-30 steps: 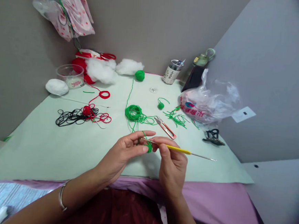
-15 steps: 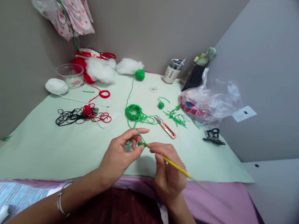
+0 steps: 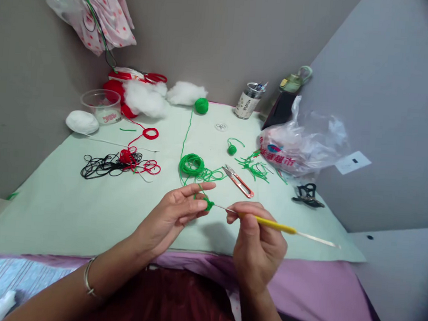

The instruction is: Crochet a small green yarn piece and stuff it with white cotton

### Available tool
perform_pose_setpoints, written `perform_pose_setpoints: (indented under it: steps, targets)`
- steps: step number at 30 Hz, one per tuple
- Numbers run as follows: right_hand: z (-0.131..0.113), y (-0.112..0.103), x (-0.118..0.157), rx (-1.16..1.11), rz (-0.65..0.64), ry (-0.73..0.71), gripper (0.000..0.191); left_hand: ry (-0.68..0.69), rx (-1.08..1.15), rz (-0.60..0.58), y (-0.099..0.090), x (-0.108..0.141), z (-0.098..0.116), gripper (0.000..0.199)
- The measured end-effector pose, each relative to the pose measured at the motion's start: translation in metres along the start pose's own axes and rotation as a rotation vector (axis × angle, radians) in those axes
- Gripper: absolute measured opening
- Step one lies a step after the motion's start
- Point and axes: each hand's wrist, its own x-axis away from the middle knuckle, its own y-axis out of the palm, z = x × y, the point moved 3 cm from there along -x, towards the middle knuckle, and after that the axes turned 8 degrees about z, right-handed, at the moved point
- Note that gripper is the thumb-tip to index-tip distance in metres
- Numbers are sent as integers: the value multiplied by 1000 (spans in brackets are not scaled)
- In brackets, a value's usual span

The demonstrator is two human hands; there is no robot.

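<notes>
Between the thumb and fingers of my left hand (image 3: 170,214) is a small green crochet piece (image 3: 209,204). Green yarn runs over the stretched index finger of that hand. My right hand (image 3: 261,246) is closed around the yellow handle of a crochet hook (image 3: 273,225). The hook's thin metal tip meets the edge of the green piece; whether it sits inside a loop I cannot tell. Just beyond my left hand lies a loose coil of green yarn (image 3: 192,164), with orange thread snips (image 3: 239,182) to its right.
A black yarn tangle (image 3: 100,166) and red yarn (image 3: 127,156) lie left. White stuffing (image 3: 145,98), a clear tub (image 3: 100,107) and a green yarn ball (image 3: 201,105) stand behind. Right are green yarn scraps (image 3: 256,169), a plastic bag (image 3: 300,147) and a black hair claw (image 3: 308,195).
My right hand has moved right, away from my left hand, with the hook turned flatter. The green piece has tilted and more of it shows past my left fingertips.
</notes>
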Motion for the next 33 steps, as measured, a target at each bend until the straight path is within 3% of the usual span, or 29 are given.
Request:
perform_pose_setpoints:
  steps: [2, 5, 8, 12, 14, 17, 20, 24, 29, 33]
  targets:
    - [-1, 3, -4, -74, -3, 85, 21, 46, -70, 2, 2, 2, 2, 42]
    - [-1, 9, -5, -9, -83, 51, 19, 117, -115, 2, 7, 4, 0, 41]
    - [-1, 9, 1, 134, -112, -115, 25, 161, -119, 42, 8, 3, -3, 42]
    - [-2, 6, 8, 302, -145, -372, 37, -14, -12, -10, 7, -1, -7, 42]
    - [-1, 2, 5, 226, -87, -283, 32, -87, 64, -44, 5, -2, -6, 35]
    - [4, -2, -3, 4, 3, 26, 21, -46, 75, -19, 2, -3, -2, 29]
    - [9, 3, -5, -133, -58, 199, 18, 41, -16, -16, 3, -1, -1, 32]
    - [14, 5, -2, -131, -97, 259, 16, 106, -85, -12, 7, 2, -3, 31]
    - [20, 3, 0, -151, -85, 317, 16, 92, -79, -35, 8, 3, -4, 29]
    - [19, 0, -2, -179, -21, 310, 18, 79, -129, 28, 3, 2, -3, 35]
